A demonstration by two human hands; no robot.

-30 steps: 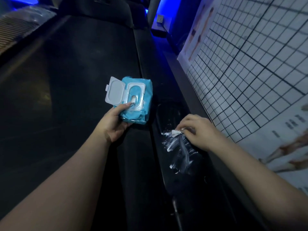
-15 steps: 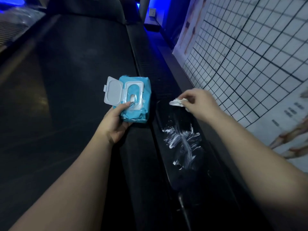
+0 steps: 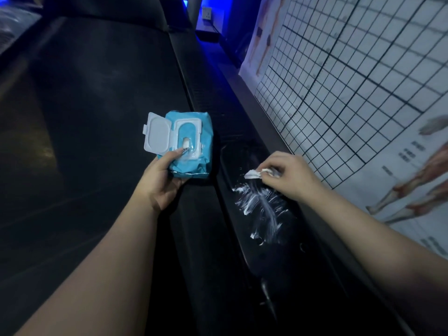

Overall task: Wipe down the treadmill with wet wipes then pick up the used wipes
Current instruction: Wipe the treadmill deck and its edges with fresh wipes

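**While your right hand [image 3: 288, 177] pinches the wipe [image 3: 254, 174], your left hand [image 3: 161, 180] holds the pack [image 3: 191, 141]**

Where the crumpled white wipe meets the treadmill's dark side rail [image 3: 242, 238], right of centre in the frame, your right hand grips it with curled fingers; white streaks [image 3: 260, 204] smear the rail just below it; at centre, your left hand clasps the blue pack from beneath, thumb on top, its white lid [image 3: 157, 134] flipped open leftward; the black belt [image 3: 97, 117] fills the left; a gridded wall chart [image 3: 351, 81] lines the right.

Dim, murky frame, blue glow [image 3: 208, 6] from the far top, wide-angle bending at edges, soft blur.
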